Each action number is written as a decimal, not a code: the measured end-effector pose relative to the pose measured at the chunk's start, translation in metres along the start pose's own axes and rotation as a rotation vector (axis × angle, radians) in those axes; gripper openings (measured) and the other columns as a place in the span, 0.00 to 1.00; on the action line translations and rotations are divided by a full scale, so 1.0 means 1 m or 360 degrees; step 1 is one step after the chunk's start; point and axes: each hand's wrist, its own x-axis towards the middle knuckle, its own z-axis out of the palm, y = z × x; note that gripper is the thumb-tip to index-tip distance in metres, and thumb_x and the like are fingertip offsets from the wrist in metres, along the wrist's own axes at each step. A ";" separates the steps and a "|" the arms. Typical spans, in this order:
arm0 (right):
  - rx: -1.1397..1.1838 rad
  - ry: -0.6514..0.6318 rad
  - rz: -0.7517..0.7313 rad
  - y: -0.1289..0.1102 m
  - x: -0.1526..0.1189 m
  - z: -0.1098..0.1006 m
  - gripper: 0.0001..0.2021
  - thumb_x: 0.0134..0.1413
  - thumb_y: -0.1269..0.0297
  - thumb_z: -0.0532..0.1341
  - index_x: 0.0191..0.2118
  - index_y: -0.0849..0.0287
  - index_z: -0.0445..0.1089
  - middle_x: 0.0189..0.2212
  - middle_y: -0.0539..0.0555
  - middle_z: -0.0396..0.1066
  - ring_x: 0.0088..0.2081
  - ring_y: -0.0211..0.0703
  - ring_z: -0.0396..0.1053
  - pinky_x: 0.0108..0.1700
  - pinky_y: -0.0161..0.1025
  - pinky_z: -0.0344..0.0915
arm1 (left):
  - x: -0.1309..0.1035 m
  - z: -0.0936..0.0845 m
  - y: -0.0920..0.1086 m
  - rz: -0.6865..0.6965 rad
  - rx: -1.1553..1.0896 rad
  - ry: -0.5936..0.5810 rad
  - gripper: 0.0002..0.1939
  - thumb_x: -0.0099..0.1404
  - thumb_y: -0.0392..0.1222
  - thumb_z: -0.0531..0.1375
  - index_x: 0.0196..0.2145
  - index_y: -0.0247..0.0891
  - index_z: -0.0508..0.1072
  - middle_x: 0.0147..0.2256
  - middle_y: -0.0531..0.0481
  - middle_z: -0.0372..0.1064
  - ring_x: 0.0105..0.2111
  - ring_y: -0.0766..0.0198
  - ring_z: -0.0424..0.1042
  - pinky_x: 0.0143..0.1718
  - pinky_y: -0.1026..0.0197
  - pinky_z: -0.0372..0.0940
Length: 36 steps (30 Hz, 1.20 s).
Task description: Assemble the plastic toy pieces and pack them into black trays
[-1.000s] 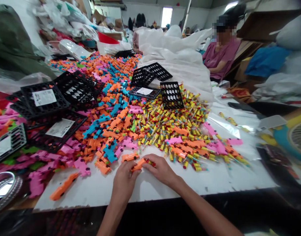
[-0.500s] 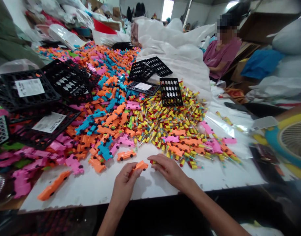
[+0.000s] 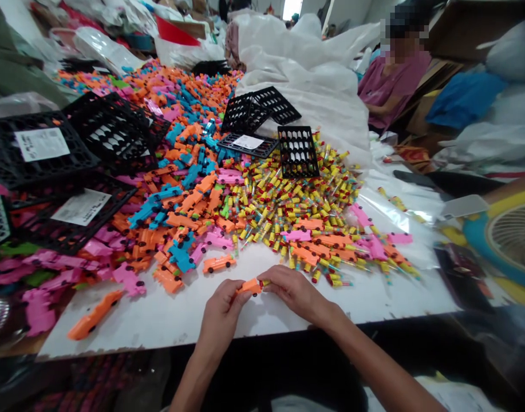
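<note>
Lower centre of frame: left fingers (image 3: 233, 287) pinch orange toy car (image 3: 249, 285), right fingers (image 3: 276, 277) pinch yellow tube (image 3: 266, 282) at its end; opposed grips probably keep both aligned.

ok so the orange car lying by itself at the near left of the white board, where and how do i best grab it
I'd pinch the orange car across mid-body, coming from above with the left hand, thumb and fingers on opposite long sides. It's long and narrow, lying slantwise with bare white board along both sides.
</note>
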 end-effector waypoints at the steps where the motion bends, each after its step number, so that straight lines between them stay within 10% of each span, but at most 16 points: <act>1: -0.0025 -0.0016 -0.0032 0.000 0.000 -0.001 0.09 0.64 0.65 0.55 0.46 0.58 0.69 0.37 0.57 0.74 0.39 0.43 0.71 0.41 0.39 0.69 | 0.000 0.001 0.000 -0.0014 -0.0022 0.0006 0.14 0.60 0.53 0.56 0.33 0.42 0.75 0.29 0.52 0.68 0.33 0.61 0.66 0.37 0.60 0.61; 10: -0.0462 -0.0148 -0.0337 0.001 -0.014 0.001 0.10 0.64 0.71 0.53 0.48 0.61 0.66 0.34 0.57 0.72 0.35 0.43 0.67 0.37 0.38 0.65 | -0.002 0.007 0.004 -0.0449 -0.0401 -0.0085 0.16 0.50 0.55 0.61 0.26 0.38 0.72 0.21 0.55 0.60 0.25 0.65 0.58 0.30 0.62 0.55; 25: -0.0654 -0.0153 -0.0285 -0.007 -0.022 0.002 0.09 0.65 0.61 0.54 0.35 0.59 0.66 0.26 0.51 0.68 0.28 0.39 0.64 0.29 0.35 0.57 | -0.002 0.013 0.003 -0.0404 -0.0067 -0.0313 0.16 0.59 0.54 0.54 0.28 0.38 0.71 0.23 0.53 0.64 0.26 0.63 0.62 0.30 0.60 0.58; 32: -0.1011 0.0645 -0.0069 0.028 -0.011 -0.083 0.14 0.64 0.66 0.53 0.53 0.59 0.66 0.47 0.62 0.70 0.50 0.51 0.67 0.50 0.49 0.67 | 0.037 -0.019 -0.014 0.0405 0.0944 0.0500 0.17 0.66 0.45 0.52 0.48 0.36 0.71 0.49 0.36 0.68 0.50 0.47 0.66 0.50 0.43 0.62; 36: -0.0795 0.0660 0.0124 0.017 -0.009 -0.068 0.15 0.64 0.69 0.52 0.54 0.56 0.66 0.50 0.61 0.69 0.51 0.48 0.68 0.51 0.47 0.68 | 0.042 -0.029 -0.021 0.0294 0.1370 0.0421 0.15 0.62 0.35 0.52 0.43 0.34 0.74 0.42 0.35 0.72 0.46 0.43 0.67 0.46 0.39 0.62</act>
